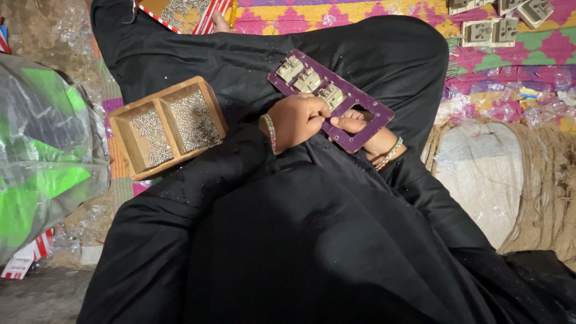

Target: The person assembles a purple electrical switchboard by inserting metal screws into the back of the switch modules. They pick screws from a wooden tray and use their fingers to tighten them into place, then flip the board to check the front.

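plastic bag: left edge, crumpled, clear over bright green
carton: top, red-white striped rim, holding screws
carton corner: bottom left, red-white

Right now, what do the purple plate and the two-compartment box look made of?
The purple plate: rigid board or plastic by its look, matte, with clean-cut rectangular openings. The box: wood, unfinished pale brown, with thick walls and a divider; it holds small shiny metal-looking pieces.

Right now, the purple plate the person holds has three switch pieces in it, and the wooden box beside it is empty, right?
Not quite. The head view shows the wooden box holding small metal screws in both compartments. The purple plate does carry three switch pieces.
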